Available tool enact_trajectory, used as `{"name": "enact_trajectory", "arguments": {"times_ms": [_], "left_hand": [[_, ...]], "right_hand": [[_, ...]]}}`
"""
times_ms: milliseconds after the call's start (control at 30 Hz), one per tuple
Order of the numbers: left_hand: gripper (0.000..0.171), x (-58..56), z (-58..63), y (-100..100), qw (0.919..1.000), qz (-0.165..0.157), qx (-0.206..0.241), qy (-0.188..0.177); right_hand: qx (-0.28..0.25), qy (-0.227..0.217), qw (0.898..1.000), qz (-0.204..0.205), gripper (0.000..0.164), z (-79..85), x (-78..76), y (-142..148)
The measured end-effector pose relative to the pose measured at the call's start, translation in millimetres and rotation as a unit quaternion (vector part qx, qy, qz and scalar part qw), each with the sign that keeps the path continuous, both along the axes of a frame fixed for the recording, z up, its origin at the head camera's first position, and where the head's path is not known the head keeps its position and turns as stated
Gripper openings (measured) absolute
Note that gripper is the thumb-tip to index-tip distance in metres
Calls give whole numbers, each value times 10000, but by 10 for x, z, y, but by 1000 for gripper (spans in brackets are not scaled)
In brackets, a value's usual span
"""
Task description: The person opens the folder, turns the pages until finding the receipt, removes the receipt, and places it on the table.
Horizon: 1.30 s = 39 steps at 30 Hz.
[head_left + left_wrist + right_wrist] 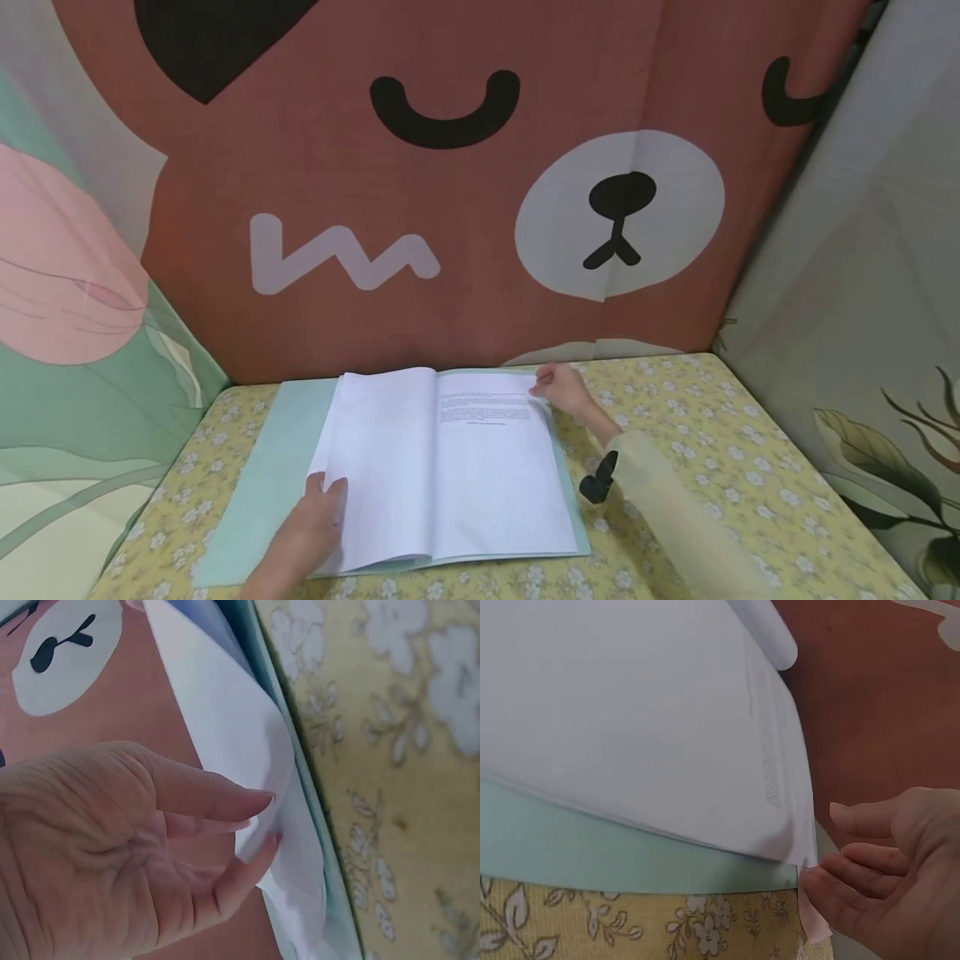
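Observation:
On the table lies a pale green folder (247,500) opened flat, with white sheets in it. The left page (382,467) is blank; the right page (502,492) bears a few lines of print near its top. My left hand (311,521) pinches the outer edge of the left-side sheets; in the left wrist view the paper (247,712) bends between thumb and fingertips. At the top right corner of the right page is my right hand (566,390). In the right wrist view its thumb stands apart from the bent fingers (862,877), whose tips touch the page corner.
A yellow flowered cloth (660,400) covers the table. Behind it hangs a brown bear-print curtain (465,325), close to the folder's top edge. Printed drapes (862,292) flank both sides. A black band (600,477) sits on the right wrist.

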<state>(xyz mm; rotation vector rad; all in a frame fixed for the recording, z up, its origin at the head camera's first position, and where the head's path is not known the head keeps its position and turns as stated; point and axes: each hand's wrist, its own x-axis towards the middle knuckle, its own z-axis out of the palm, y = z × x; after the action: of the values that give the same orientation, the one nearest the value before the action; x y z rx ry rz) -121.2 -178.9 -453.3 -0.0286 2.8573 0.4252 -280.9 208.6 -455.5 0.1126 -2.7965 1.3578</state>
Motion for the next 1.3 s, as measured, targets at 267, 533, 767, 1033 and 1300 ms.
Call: {"name": "enact_trajectory", "arguments": {"times_ms": [267, 533, 767, 1033, 1300], "left_hand": [[43, 26, 14, 108, 9965, -485, -339, 596], [54, 30, -9, 116, 9946, -1026, 113, 91], [50, 15, -44, 131, 9962, -721, 411, -280], [50, 8, -75, 121, 9951, -706, 583, -378], [51, 2, -64, 140, 9955, -638, 541, -434]], "right_hand": [[618, 350, 9971, 283, 36, -85, -56, -55], [1169, 238, 9914, 531, 52, -98, -72, -113], [1590, 117, 9845, 733, 59, -134, -99, -84], [1921, -12, 9772, 908, 63, -122, -86, -94], [2192, 174, 9694, 1090, 61, -122, -64, -112]]}}
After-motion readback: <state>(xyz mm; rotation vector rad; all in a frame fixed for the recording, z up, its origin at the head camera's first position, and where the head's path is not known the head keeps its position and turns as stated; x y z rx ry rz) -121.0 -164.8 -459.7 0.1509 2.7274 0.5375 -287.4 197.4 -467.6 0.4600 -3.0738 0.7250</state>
